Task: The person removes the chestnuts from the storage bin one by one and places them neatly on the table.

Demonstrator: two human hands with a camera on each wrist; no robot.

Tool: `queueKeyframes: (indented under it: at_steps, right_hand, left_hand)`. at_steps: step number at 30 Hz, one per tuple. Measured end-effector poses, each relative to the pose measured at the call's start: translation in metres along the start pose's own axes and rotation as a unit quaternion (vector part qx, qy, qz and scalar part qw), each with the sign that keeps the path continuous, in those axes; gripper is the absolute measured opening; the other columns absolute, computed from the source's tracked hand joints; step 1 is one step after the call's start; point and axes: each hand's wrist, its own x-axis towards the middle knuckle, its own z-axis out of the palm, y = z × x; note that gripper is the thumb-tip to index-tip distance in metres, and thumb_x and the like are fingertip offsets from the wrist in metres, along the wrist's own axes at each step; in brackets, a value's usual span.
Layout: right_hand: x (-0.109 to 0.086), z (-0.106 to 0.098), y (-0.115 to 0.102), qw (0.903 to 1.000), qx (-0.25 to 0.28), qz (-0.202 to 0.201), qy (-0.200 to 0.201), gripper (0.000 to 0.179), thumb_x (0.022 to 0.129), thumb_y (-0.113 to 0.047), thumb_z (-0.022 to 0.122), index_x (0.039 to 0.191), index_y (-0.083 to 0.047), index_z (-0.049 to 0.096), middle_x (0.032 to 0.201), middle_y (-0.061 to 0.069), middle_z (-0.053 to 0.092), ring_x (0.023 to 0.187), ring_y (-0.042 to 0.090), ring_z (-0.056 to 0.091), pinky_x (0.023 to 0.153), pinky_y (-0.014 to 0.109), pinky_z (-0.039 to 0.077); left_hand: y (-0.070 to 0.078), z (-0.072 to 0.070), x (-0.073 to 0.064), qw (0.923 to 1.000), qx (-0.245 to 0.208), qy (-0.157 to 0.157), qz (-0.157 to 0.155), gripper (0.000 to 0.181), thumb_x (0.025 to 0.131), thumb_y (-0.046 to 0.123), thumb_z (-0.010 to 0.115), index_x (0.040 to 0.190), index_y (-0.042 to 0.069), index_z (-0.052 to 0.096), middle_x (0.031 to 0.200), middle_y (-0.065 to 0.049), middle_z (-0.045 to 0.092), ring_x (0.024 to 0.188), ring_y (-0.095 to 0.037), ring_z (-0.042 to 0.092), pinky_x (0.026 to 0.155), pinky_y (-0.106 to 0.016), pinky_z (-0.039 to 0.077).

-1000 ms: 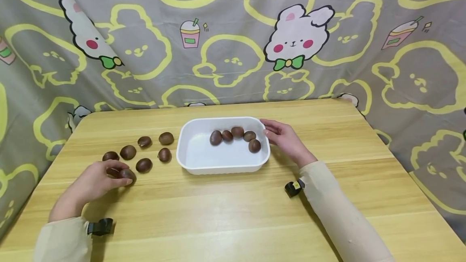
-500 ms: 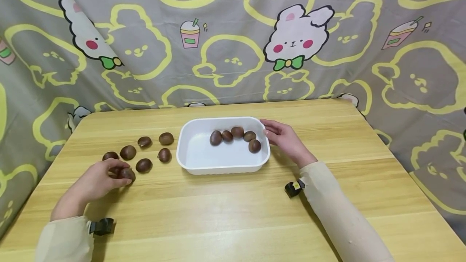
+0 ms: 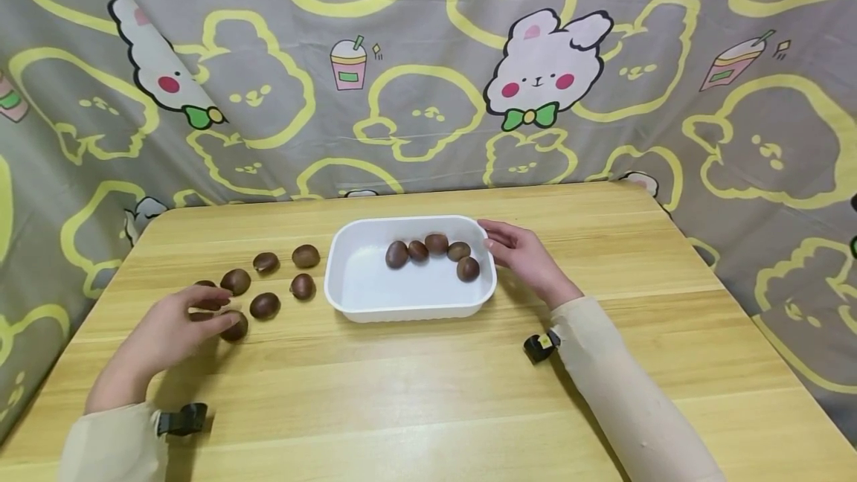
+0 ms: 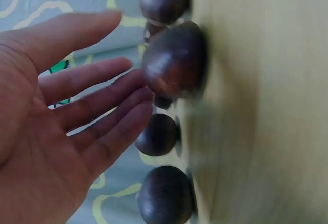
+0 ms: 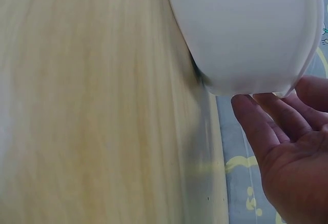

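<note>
My left hand [image 3: 164,329] is held over the left side of the table, thumb and fingers apart. In the left wrist view, its relaxed fingers [image 4: 110,147] have nothing between them, and a brown chestnut [image 4: 175,60] sits just beyond the fingertips. That same chestnut [image 3: 234,326] lies by the thumb in the head view; the hand partly covers others. At the right end of a white plastic tray [image 3: 402,312], my right hand [image 3: 529,255] rests its fingertips against the outer wall [image 5: 251,55], fingers loosely extended. Several chestnuts [image 3: 437,244] lie inside the tray's right half.
Several more chestnuts [image 3: 265,306] are spread on the wooden table [image 3: 428,407] between my left hand and the tray. A patterned grey curtain [image 3: 415,36] hangs behind the table's far edge. Each wrist carries a black strap [image 3: 541,346].
My left thumb and fingers have spread and come off the near chestnut, which stays on the table, slightly shifted. My right hand and the tray have not moved.
</note>
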Motion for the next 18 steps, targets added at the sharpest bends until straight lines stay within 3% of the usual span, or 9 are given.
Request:
queueKeyframes:
  at_steps: [2, 5, 10, 12, 15, 18]
  right_hand:
    - [0.000, 0.000, 0.001, 1.0000, 0.001, -0.001, -0.001, 0.046, 0.102, -0.009, 0.054, 0.146, -0.001, 0.044, 0.138, 0.022, 0.052, 0.124, 0.033, 0.053, 0.094, 0.034, 0.049]
    - [0.001, 0.001, 0.003, 1.0000, 0.004, -0.002, -0.007, 0.046, 0.102, -0.010, 0.054, 0.146, -0.001, 0.043, 0.139, 0.022, 0.051, 0.124, 0.033, 0.053, 0.094, 0.035, 0.049]
    - [0.000, 0.002, 0.004, 1.0000, 0.001, -0.005, -0.006, 0.046, 0.102, -0.012, 0.054, 0.146, -0.001, 0.044, 0.139, 0.022, 0.051, 0.125, 0.032, 0.052, 0.095, 0.035, 0.048]
    - [-0.001, 0.002, 0.004, 1.0000, -0.004, -0.005, 0.000, 0.046, 0.102, -0.011, 0.054, 0.145, -0.001, 0.044, 0.139, 0.021, 0.051, 0.125, 0.031, 0.052, 0.095, 0.035, 0.048]
    - [-0.001, 0.001, 0.003, 0.9999, -0.010, -0.003, 0.006, 0.045, 0.102, -0.012, 0.054, 0.145, -0.002, 0.045, 0.140, 0.020, 0.051, 0.126, 0.030, 0.051, 0.094, 0.033, 0.048]
    - [-0.001, 0.001, 0.002, 0.9998, -0.016, -0.001, 0.008, 0.045, 0.102, -0.012, 0.054, 0.146, -0.002, 0.045, 0.141, 0.020, 0.050, 0.126, 0.029, 0.051, 0.094, 0.031, 0.048]
  left_hand:
    - [0.004, -0.002, 0.000, 0.9998, -0.005, 0.018, 0.000, 0.049, 0.096, 0.035, 0.066, 0.125, -0.004, 0.060, 0.121, -0.027, 0.060, 0.106, -0.044, 0.059, 0.082, -0.048, 0.050]
    - [0.010, -0.007, -0.001, 0.9986, -0.010, 0.051, 0.004, 0.045, 0.098, 0.035, 0.062, 0.126, -0.001, 0.060, 0.120, -0.023, 0.062, 0.106, -0.040, 0.058, 0.077, -0.032, 0.048]
    - [0.030, -0.012, 0.006, 0.9939, -0.033, 0.101, 0.028, 0.041, 0.098, 0.034, 0.062, 0.128, 0.005, 0.060, 0.116, -0.014, 0.064, 0.100, -0.013, 0.060, 0.073, -0.012, 0.044]
    - [0.040, -0.011, 0.012, 0.9922, -0.047, 0.108, 0.041, 0.040, 0.098, 0.034, 0.062, 0.127, 0.007, 0.061, 0.115, -0.012, 0.064, 0.098, -0.010, 0.061, 0.075, -0.008, 0.044]
    - [0.056, -0.007, 0.023, 0.9913, -0.058, 0.102, 0.060, 0.038, 0.098, 0.033, 0.062, 0.125, 0.006, 0.062, 0.113, -0.013, 0.065, 0.100, -0.021, 0.064, 0.078, -0.014, 0.048]
    - [0.073, -0.003, 0.034, 0.9912, -0.063, 0.091, 0.073, 0.036, 0.099, 0.032, 0.061, 0.123, 0.005, 0.063, 0.113, -0.013, 0.065, 0.102, -0.031, 0.064, 0.084, -0.030, 0.052]
